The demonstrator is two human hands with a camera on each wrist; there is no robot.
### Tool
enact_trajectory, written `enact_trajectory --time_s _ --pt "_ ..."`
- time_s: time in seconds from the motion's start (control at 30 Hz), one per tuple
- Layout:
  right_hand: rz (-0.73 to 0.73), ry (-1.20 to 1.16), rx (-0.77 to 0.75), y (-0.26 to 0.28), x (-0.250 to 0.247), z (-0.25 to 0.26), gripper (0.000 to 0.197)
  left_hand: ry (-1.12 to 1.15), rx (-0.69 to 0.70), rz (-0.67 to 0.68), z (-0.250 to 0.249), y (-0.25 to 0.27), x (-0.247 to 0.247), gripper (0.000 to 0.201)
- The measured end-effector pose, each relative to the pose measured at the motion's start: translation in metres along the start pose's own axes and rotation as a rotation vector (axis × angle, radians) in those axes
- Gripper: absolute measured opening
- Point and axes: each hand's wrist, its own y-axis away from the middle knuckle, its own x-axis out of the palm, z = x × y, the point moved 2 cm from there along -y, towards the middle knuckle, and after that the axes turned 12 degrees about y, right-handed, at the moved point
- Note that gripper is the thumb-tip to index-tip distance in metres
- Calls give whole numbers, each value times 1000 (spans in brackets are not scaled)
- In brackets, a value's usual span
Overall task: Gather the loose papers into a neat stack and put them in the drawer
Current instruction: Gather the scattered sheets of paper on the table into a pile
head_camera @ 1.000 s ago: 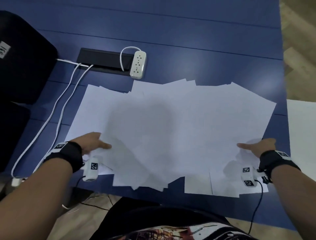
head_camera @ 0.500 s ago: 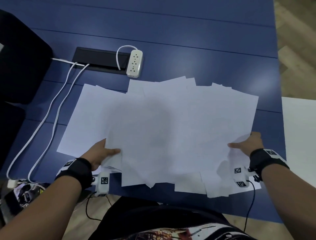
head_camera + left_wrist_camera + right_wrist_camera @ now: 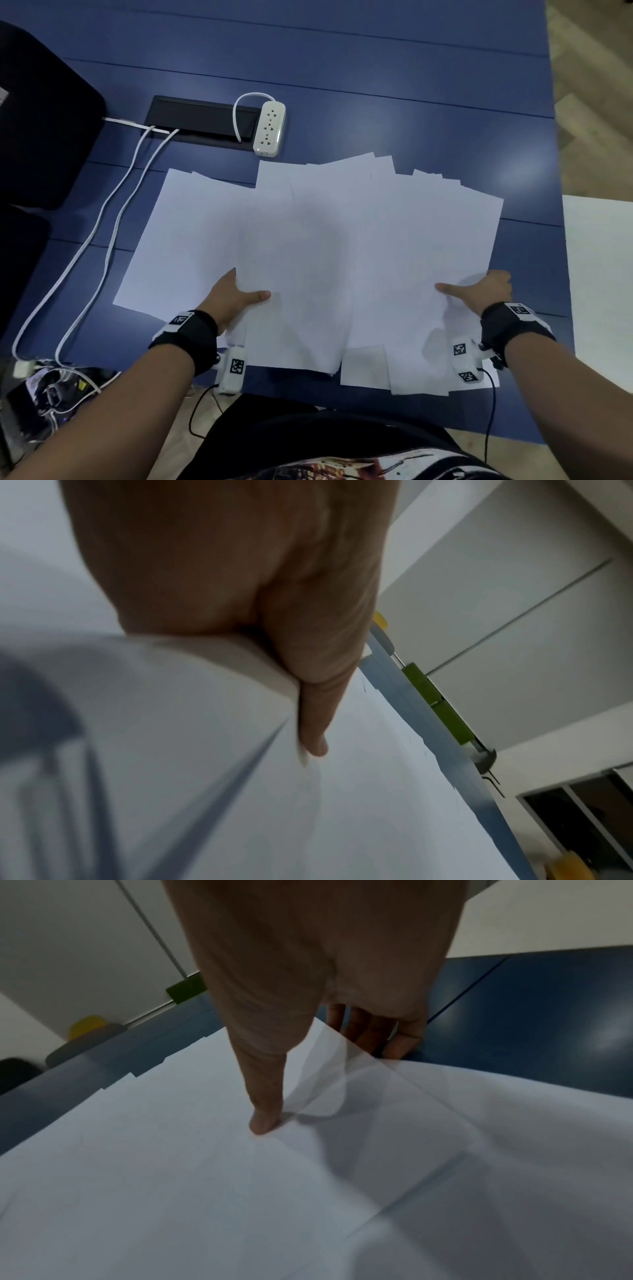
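Observation:
Several loose white papers lie overlapped on the blue table. My left hand pinches the left edge of the middle bunch, thumb on top and fingers hidden underneath; the left wrist view shows the thumb pressing the sheets. My right hand pinches the right edge the same way; in the right wrist view its thumb lies on the paper and the fingers reach under it. One sheet sticks out to the left. No drawer is in view.
A white power strip and a black cable hatch sit just beyond the papers. White cables run down the table's left side. A black chair back stands at the left. A white surface adjoins the table at the right.
Both hands have moved inward toward each other, sliding the sheets together. The spread of papers has grown narrower, most on the right side.

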Motion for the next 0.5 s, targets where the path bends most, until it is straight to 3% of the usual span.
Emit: enact_trajectory --time_s 0.13,0.23,0.3,0.4,0.5 --pt "100 -65 -32 -2 -4 0 112 22 9 -21 6 1 4 59" --pt "165 -68 -128 1 -7 -2 59 41 6 -39 10 3 0 57" --pt "131 -175 -175 4 -6 -2 37 57 -6 -47 11 4 1 54" --pt "107 -420 -208 7 -3 -5 37 92 -35 -33 7 6 5 47" --pt "338 -620 -179 12 -1 -11 42 66 -22 -41 -2 8 2 41"
